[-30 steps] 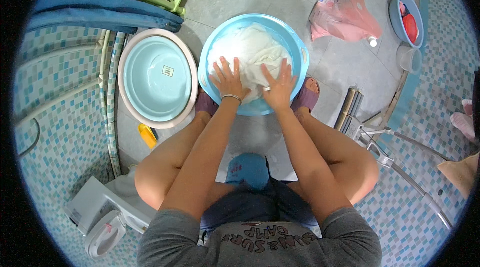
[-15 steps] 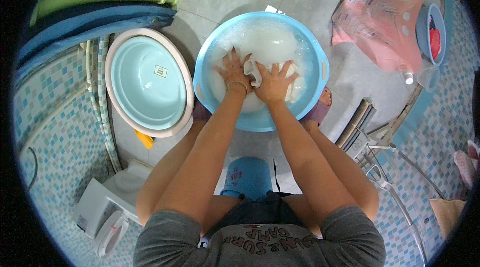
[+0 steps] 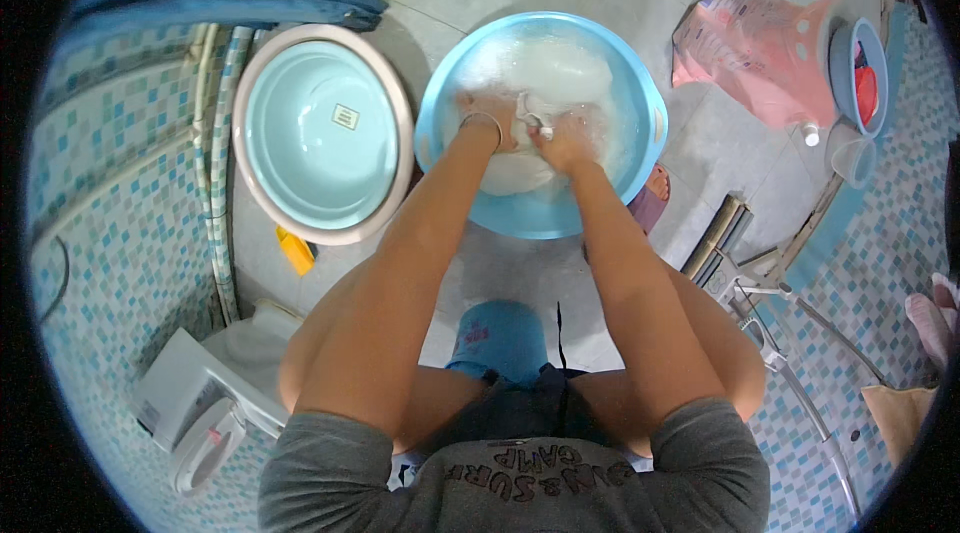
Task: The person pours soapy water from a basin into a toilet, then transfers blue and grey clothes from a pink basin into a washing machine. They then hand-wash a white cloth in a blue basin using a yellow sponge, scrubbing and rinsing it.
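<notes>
A large light-blue basin (image 3: 540,221) of cloudy, sudsy water stands between my feet. Both my hands are in it, partly under the surface. My left hand (image 3: 492,117), a thin bracelet at its wrist, is on the basin's left side; its fingers are blurred and sunk in the suds. Across from it, my right hand (image 3: 570,141) has its thumb against a bunched white cloth (image 3: 538,123), which shows between the two hands. Its other fingers lie mostly under water. More pale fabric (image 3: 515,173) bulges up near my wrists.
Left of the basin stands an oval pink-rimmed tub (image 3: 325,168). A pink plastic pouch (image 3: 755,58) with a white cap lies at the right, beside a small blue bucket (image 3: 858,78). A squeeze mop (image 3: 720,238) lies by the tiled wall. Beneath me is a blue stool (image 3: 500,338).
My hands were spread flat on the cloth; now they have sunk deeper and the fingers are less visible. The pale fabric near my wrists has risen. The whole view has shifted slightly.
</notes>
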Tool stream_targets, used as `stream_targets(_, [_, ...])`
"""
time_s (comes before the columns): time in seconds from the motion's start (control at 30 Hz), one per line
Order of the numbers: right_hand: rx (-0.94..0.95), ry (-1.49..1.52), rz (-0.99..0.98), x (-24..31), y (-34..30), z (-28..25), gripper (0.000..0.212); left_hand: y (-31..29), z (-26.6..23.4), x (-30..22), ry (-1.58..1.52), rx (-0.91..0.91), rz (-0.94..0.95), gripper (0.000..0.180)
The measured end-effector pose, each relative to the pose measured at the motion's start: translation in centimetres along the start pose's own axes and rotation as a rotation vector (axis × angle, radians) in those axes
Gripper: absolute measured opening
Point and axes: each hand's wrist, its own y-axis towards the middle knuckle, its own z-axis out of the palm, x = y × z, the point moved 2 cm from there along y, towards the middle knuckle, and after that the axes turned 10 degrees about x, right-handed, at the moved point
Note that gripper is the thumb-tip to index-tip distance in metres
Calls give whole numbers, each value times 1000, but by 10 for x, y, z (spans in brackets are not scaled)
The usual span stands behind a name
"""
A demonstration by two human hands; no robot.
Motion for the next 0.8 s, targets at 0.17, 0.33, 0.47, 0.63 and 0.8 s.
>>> stream_targets(0.17, [-4,-106,8,27,-33,-49,38,-69,-41,55,-241,65,91,49])
stream_targets(0.33, [-128,-94,-176,122,-78,-88,29,-183,-59,133,-124,-116,31,46])
stream_targets(0.47, [-72,-100,-400,212,-97,-88,26,-244,-12,219,-357,-306,-127,44])
stream_targets(0.63, [-7,-235,-642,332,-133,-70,25,-285,116,334,-676,-385,-460,43])
stream_targets(0.8, [94,-393,-694,394,-126,-39,25,-270,299,405,-948,-360,-856,47])
